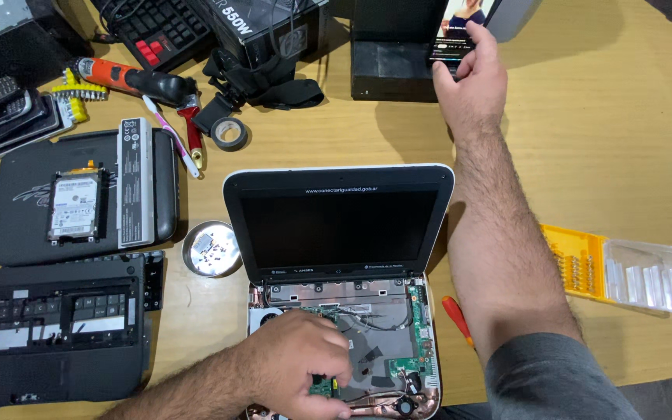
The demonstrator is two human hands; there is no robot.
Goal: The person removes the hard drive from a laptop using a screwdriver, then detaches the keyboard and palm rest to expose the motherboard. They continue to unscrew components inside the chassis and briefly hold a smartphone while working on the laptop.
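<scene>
An opened small laptop [339,222] stands near the table's front edge, its dark screen upright and its keyboard cover off, so the green circuit board [414,354] and wires show. My left hand [301,369] rests inside the open base, fingers curled down on parts near the front; whether it pinches anything is hidden. My right hand [470,78] reaches to the far side of the table and touches a phone [460,27] with a lit screen that leans against a black box [394,50].
A round metal dish [211,249] with screws sits left of the laptop. Further left lie a removed keyboard frame [52,330], a dark laptop shell [17,202] bearing a hard drive [75,204] and battery [136,183]. A red-handled screwdriver [457,317] and yellow bit case [585,260] lie right.
</scene>
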